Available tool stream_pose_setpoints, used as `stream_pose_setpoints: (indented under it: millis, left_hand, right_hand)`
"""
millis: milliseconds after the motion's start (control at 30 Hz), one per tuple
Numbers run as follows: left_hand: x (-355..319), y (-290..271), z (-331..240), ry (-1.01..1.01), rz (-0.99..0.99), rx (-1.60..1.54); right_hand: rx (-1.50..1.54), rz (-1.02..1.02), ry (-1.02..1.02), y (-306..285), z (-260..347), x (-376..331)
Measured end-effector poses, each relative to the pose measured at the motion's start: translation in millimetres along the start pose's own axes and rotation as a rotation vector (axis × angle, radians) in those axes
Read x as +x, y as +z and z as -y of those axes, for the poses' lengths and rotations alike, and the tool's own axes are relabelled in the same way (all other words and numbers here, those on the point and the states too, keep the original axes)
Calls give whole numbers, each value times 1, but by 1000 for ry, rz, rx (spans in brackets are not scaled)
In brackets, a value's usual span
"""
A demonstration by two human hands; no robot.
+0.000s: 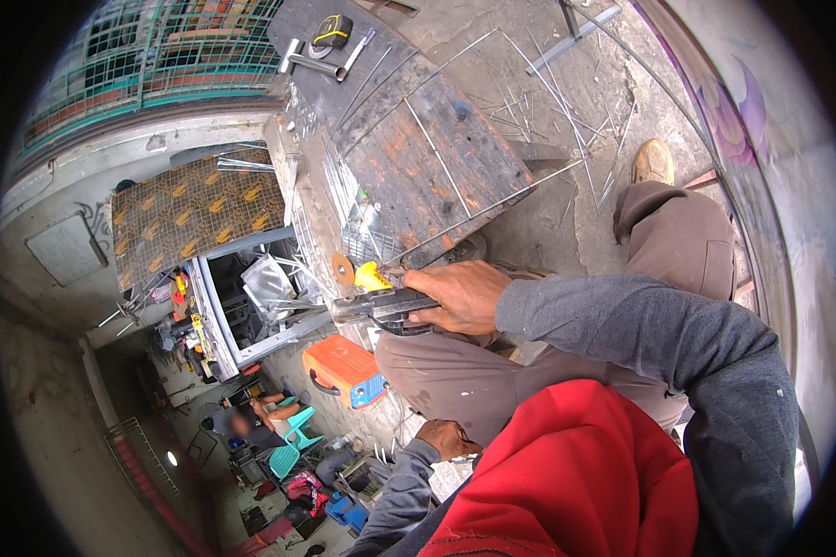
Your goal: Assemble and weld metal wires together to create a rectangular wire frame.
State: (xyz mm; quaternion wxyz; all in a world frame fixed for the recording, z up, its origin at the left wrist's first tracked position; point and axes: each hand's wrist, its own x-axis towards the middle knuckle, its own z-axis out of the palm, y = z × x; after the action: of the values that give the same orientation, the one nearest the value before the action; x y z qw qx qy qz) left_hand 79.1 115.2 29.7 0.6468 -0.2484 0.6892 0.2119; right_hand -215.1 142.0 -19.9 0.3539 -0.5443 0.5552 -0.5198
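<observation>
A dark tool (381, 304) with a black body is gripped in the right hand (460, 295), fingers closed over its rear part. A yellow part (372, 276) and a round brownish disc (344, 269) are seen at the tool's front end, just off the near edge of the worktop (437, 158). The tool is held over the person's grey-brown trousered knee (455, 371), close to the worktop's near corner.

The left hand (448, 436) is seen lower down, resting against the trouser leg, fingers curled; whether anything is held in it cannot be told. It is well apart from the tool.

The worktop is a rusty dark plate. Thin metal rods (437, 153) are laid across it in a loose frame, some crossing each other. At its far edge a yellow-and-black tape measure (332, 31) and a grey metal tool (314, 63) are lying. More thin rods (567, 121) are scattered on the concrete floor beyond the right edge.

An orange box-shaped machine (344, 369) with a blue end is standing on the floor below the tool, left of the knee. An open metal frame box (251, 306) is noted left of the worktop, with a crumpled clear plastic sheet (265, 283) inside it. A mesh-covered patterned panel (190, 213) is lying above that box.

One tan shoe (653, 162) is visible on the floor at the right. A seated person (251, 418) is seen far off beside turquoise plastic chairs (293, 441).
</observation>
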Motion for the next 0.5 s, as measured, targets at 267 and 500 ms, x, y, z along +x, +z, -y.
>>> stream_pose_setpoints:
  millis: [267,500]
  left_hand:
    - [-4,-5,-4,-3,17,-43]
    - [-5,-6,-5,7,-3,-54]
  right_hand:
    - [10,-3,7,-1,1,-1]
    - [9,-6,2,0,1,-1]
